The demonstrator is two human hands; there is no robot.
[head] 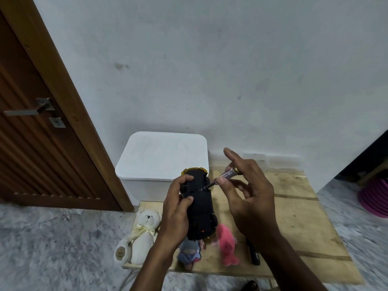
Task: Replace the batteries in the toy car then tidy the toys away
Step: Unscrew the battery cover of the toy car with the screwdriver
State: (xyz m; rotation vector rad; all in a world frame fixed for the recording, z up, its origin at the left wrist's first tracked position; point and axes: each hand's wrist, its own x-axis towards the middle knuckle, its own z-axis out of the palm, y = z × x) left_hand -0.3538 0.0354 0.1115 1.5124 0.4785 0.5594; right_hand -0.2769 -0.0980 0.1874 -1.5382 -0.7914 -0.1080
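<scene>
Holding the toy car (199, 206) belly-up in front of the white box (161, 156), the left hand (178, 206) wraps it from the side: the fingers curl over the far edge and the thumb presses flat on the black underside. That grip seems chosen to turn the chassis toward the eyes and brace it against a twisting tool. The right hand (249, 196) pinches a small screwdriver (227, 174) between the thumb and a curled finger, its dark tip set at what looks like a screw near the end of the car closest to the box. The index finger sticks out straight and the remaining fingers hang loosely spread, free of the handle. I judge this to be the undoing of the battery cover, so the job is at an early step. Whether the tip sits properly in the screw head is too small to tell.

Further out from the box, toward the person, lie a white teddy bear (140, 234), a small doll (190, 254), a pink plush toy (226, 244) and a black oblong object (253, 253), presumably waiting to be packed into the lidded box.
</scene>
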